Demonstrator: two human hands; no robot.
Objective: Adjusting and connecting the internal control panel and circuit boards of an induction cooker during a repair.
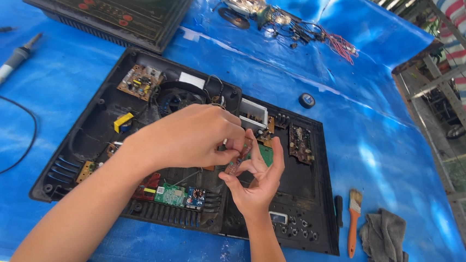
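An open black case (80,139) lies flat on the blue desk (366,154), its shallow tray showing what is inside: a brown circuit board (141,81) in the far corner, a round black fan (176,99) beside it, a small yellow part (123,122) nearer the left wall, a green board (171,195) with a little blue coil along the near edge, and another brown board (300,142) toward the right side. A row of small buttons (297,231) sits at the near right corner of the case.

Above the middle of the case both hands meet over a small reddish component (239,159). It is short and narrow, its long axis running slantwise from the lower left up to the upper right; its details are too small to make out.

The left hand (189,137) comes in from the lower left with the forearm stretched across the case, knuckles up, its fingers curled down and pinched together on the upper end of the component. The right hand (255,181) rises from the near edge, palm turned toward the left hand, thumb and forefinger closed on the lower end while the other fingers stand loosely apart.

On the desk to the right lie an orange-handled brush (353,221) and a grey cloth (384,238); a soldering iron (4,70) lies at the far left.
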